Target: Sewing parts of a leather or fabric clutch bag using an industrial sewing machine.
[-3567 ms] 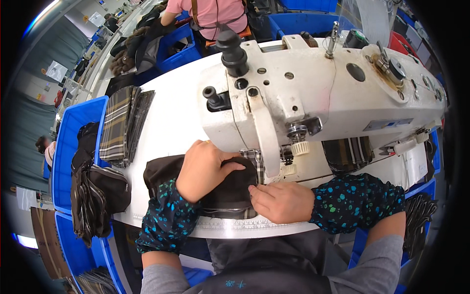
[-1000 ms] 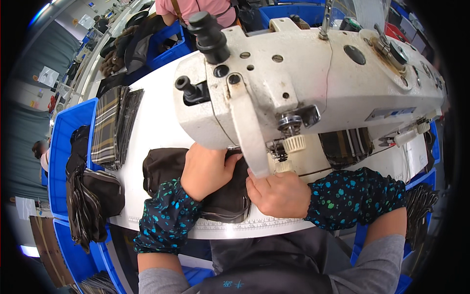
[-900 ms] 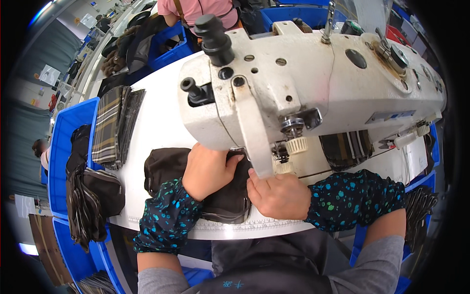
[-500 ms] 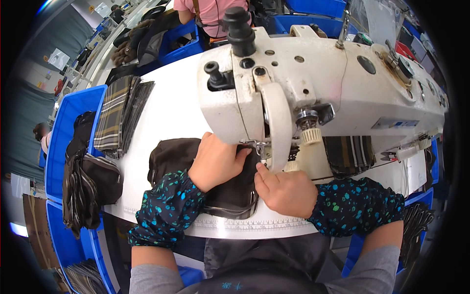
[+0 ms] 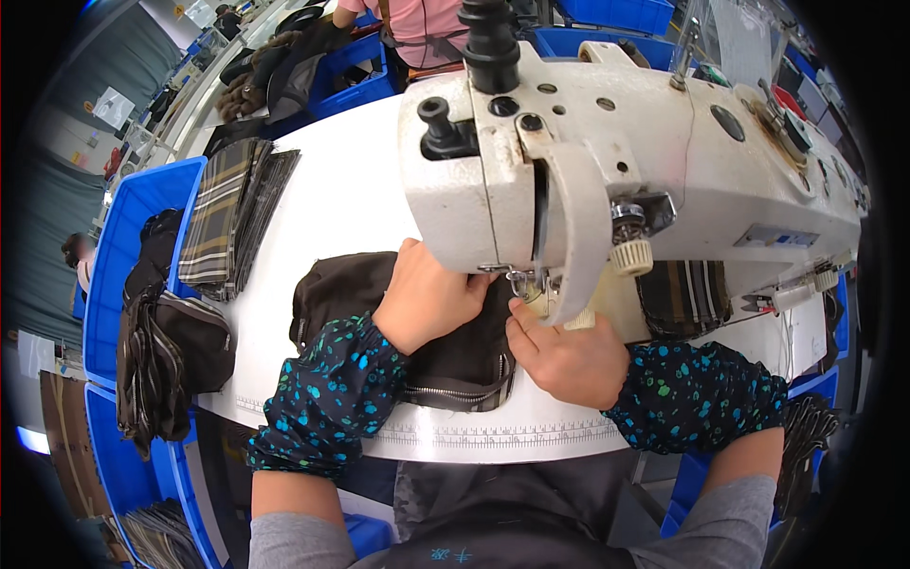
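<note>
A dark brown fabric piece with a metal zipper along its near edge lies under the head of a white sewing machine. My left hand rests on it, thumb toward the presser foot; the machine head covers some of its fingertips. At the piece's right edge, just right of and nearer than the foot, my right hand holds the fabric with curled fingers, index fingertip close to the foot. The needle point cannot be made out.
Plaid fabric pieces are stacked at the left, beside a blue bin with dark zippered pieces hanging over it. More plaid pieces lie under the machine arm. A ruler strip marks the table's front edge. Someone in pink sits beyond.
The fabric piece and both hands have shifted slightly away from me at the presser foot. The machine appears farther right in the picture as the view moved.
</note>
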Available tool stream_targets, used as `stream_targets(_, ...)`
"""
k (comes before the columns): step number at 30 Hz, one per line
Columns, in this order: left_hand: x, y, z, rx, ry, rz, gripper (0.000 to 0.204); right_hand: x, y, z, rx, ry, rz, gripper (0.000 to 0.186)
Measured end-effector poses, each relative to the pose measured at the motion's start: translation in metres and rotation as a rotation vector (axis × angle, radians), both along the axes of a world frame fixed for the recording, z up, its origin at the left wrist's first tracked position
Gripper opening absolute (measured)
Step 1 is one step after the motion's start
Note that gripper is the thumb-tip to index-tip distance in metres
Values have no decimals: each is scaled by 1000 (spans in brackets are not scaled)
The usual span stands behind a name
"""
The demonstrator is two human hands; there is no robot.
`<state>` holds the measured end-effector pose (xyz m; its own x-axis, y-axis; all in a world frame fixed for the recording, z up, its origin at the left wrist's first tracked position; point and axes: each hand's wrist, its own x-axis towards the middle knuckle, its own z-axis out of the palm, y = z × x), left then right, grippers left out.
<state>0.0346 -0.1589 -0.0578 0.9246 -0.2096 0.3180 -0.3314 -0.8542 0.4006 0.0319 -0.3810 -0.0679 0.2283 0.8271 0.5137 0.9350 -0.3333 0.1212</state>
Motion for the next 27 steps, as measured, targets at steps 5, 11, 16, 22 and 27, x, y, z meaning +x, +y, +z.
stream_targets(5, 2, 11, -6, 56, 28, 51, 12, 8, 1, -16, -51, -63, -16, 33)
stream_targets(11, -37, 3, 34, 264, -86, -24, 37, 16, -2, -26, 35, -10, -27, 38)
stream_targets(16, -78, -18, 37, 306, -3, -164, 61, 22, 8, -25, 325, 438, -67, 13)
stream_targets(22, -75, -12, 28, 330, -28, -188, 44, 4, 1, 1, 97, 182, -40, 10)
stream_targets(27, -78, -16, 36, 403, 8, -198, 41, -39, -3, -1, 15, 101, 42, 25)
